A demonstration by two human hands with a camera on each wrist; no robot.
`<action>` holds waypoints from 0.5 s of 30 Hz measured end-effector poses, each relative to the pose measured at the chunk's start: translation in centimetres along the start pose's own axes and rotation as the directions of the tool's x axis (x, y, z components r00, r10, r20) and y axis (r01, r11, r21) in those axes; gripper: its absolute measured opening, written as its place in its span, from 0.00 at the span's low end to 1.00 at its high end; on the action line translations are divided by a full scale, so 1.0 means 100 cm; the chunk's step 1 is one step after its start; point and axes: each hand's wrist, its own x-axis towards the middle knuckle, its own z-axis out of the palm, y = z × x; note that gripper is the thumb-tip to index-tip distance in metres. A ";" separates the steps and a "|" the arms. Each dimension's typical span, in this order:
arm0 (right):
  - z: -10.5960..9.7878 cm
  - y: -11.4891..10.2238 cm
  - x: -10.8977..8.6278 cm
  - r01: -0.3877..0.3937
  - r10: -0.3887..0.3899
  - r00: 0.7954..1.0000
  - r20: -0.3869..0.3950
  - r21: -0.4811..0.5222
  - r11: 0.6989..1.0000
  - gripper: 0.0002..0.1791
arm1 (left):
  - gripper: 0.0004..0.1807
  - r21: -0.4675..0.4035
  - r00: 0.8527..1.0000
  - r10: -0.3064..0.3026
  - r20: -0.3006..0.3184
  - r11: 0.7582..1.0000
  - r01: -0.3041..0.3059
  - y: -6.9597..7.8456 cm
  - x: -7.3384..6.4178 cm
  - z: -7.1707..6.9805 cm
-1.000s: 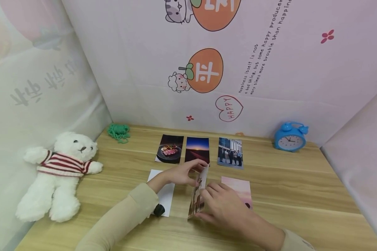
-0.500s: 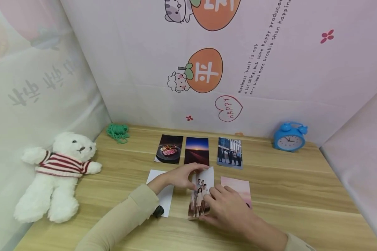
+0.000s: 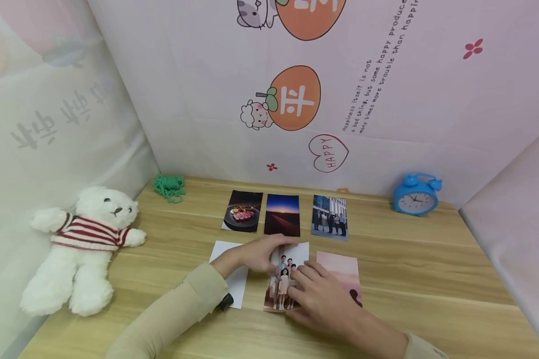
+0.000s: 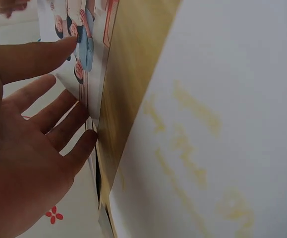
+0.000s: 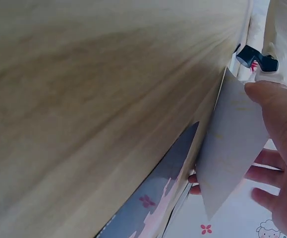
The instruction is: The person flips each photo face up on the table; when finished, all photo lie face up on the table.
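Note:
A family photo print point(image 3: 282, 289) lies between my hands in the head view, face up. The right wrist view shows its pale back point(image 5: 232, 144) tilted up from the table. My left hand point(image 3: 262, 253) holds the far left corner, its thumb point(image 4: 39, 58) over the picture and its fingers at the far edge. My right hand point(image 3: 325, 299) pinches the right side, fingers over the face and thumb low at the near edge. To the left is a white sheet point(image 3: 237, 286), partly hidden by the left arm. A pink sky photo point(image 3: 339, 269) lies to the right, partly covered by the right hand.
Along the back lie a food photo point(image 3: 243, 212), a sunset photo point(image 3: 282, 214) and a group photo point(image 3: 330, 217). A white teddy bear point(image 3: 90, 244) sits at left, green yarn point(image 3: 169, 185) behind it. A blue alarm clock point(image 3: 415, 197) stands back right against the printed cloth wall.
The family photo has tipped over from nearly upright to almost flat, its face turning upward. Both hands stay on it and have moved only slightly.

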 end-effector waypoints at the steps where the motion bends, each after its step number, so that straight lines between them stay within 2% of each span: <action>1: 0.000 0.000 0.000 0.008 -0.008 1.000 0.016 0.005 1.000 0.20 | 0.46 0.021 1.000 -0.009 0.007 1.000 0.009 0.001 0.000 0.000; 8: 0.002 -0.004 0.003 0.030 -0.038 0.987 0.155 0.055 0.998 0.21 | 0.43 0.204 0.999 -0.030 0.042 0.979 0.021 0.005 0.000 0.003; 15: 0.007 -0.007 0.003 0.029 -0.068 0.958 0.278 0.144 0.989 0.21 | 0.40 0.240 0.995 -0.069 0.070 0.969 0.051 0.011 -0.003 0.001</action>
